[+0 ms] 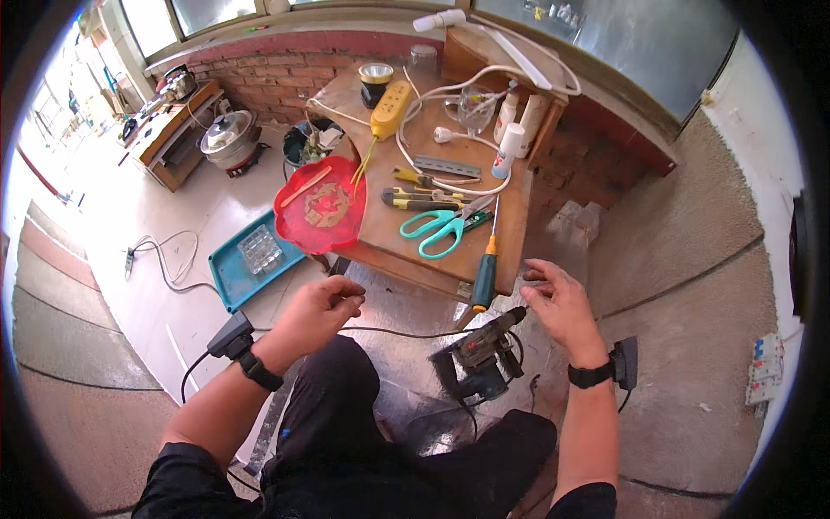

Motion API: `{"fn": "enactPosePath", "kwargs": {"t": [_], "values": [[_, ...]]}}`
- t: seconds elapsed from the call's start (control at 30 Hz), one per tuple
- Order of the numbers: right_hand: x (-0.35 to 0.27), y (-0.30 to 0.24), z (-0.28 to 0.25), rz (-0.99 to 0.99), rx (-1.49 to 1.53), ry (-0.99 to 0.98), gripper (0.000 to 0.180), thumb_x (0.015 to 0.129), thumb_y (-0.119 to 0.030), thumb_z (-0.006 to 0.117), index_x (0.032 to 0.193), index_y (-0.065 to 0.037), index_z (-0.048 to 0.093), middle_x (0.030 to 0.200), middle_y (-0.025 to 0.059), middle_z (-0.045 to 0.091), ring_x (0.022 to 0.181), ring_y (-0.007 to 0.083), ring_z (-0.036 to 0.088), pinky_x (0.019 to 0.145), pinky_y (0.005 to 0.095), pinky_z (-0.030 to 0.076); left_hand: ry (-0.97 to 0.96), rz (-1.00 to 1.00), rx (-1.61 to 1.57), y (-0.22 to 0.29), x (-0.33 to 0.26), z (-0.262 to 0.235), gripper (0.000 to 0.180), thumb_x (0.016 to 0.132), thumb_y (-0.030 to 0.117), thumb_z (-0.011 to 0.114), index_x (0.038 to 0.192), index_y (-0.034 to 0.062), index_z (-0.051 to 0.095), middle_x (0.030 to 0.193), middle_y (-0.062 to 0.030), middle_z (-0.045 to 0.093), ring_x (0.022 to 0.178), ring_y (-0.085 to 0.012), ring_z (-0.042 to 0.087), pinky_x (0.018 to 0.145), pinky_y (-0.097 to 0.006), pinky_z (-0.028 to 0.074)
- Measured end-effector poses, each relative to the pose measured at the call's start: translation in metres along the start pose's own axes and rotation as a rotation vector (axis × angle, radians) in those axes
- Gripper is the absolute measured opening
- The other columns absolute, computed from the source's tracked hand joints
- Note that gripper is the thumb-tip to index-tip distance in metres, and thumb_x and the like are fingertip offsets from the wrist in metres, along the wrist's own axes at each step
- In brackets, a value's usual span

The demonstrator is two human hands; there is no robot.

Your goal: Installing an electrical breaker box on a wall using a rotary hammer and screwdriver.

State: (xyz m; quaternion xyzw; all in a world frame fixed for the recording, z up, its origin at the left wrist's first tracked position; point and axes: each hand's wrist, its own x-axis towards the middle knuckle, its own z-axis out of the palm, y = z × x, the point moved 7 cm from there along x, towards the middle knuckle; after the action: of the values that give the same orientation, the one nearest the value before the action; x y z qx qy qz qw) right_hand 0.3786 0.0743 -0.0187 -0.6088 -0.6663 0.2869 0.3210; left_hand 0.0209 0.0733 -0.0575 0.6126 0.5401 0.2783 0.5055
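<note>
My left hand (322,310) hovers over my left knee, its fingers loosely curled and a small gap showing at the thumb. I see nothing in it. My right hand (562,303) is raised beside the table's right front corner, thumb and fingers apart and empty. Closest to it is a screwdriver (486,275) with a green and orange handle, lying over the table's front edge. Below, between my legs, a dark corded power drill (480,350) rests on a shiny silver surface. Teal-handled scissors (445,229) lie near the front of the wooden table (385,233).
The table also bears a red tray (294,212), yellow power strip (391,108), utility knives (419,199), a metal strip (447,165), white spray bottle (508,151) and lamp (375,82). A blue tray (229,281) sits on the floor at left. The drill's cord (398,332) runs left.
</note>
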Motion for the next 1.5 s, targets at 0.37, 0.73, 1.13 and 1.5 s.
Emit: {"fn": "enactPosePath", "kwargs": {"t": [0.37, 0.73, 1.13, 1.5], "values": [[0.049, 0.054, -0.007, 0.141, 0.128, -0.091, 0.039, 0.086, -0.015, 0.069, 0.122, -0.001, 0.061, 0.110, 0.0159, 0.068, 0.087, 0.0243, 0.069, 0.076, 0.0345, 0.054, -0.072, -0.298, -0.073, -0.013, 0.072, 0.028, 0.023, 0.095, 0.012, 0.058, 0.111, -0.0049, 0.060, 0.101, -0.0117, 0.068, 0.087, -0.0168, 0.068, 0.076, -0.029, 0.055], [0.058, -0.097, 0.022, 0.268, 0.080, -0.426, 0.032, 0.085, -0.017, 0.070, 0.112, -0.002, 0.061, 0.094, 0.0151, 0.069, 0.085, 0.0258, 0.069, 0.075, 0.0356, 0.054, 0.197, -0.577, -0.103, 0.072, -0.085, -0.116, 0.027, 0.096, 0.014, 0.059, 0.115, -0.0054, 0.060, 0.100, -0.0129, 0.069, 0.088, -0.0181, 0.068, 0.079, -0.032, 0.056], [0.087, -0.235, 0.118, 0.021, -0.008, -1.111, 0.034, 0.086, -0.012, 0.068, 0.115, 0.005, 0.059, 0.093, 0.0156, 0.068, 0.081, 0.0215, 0.067, 0.073, 0.0347, 0.054, 1.291, -0.814, -0.006, 0.186, -0.410, -0.234, 0.026, 0.089, 0.019, 0.062, 0.109, 0.0021, 0.066, 0.097, -0.0175, 0.070, 0.089, -0.0281, 0.068, 0.080, -0.036, 0.053], [0.076, -0.279, 0.185, -0.005, -0.036, -1.362, 0.030, 0.089, -0.005, 0.065, 0.115, 0.005, 0.055, 0.098, 0.0152, 0.064, 0.085, 0.0201, 0.064, 0.068, 0.0332, 0.059, 1.869, -1.360, 0.520, 0.252, -0.669, -0.256, 0.025, 0.089, 0.019, 0.062, 0.105, 0.0000, 0.067, 0.098, -0.0183, 0.069, 0.090, -0.0316, 0.067, 0.080, -0.039, 0.052]]}}
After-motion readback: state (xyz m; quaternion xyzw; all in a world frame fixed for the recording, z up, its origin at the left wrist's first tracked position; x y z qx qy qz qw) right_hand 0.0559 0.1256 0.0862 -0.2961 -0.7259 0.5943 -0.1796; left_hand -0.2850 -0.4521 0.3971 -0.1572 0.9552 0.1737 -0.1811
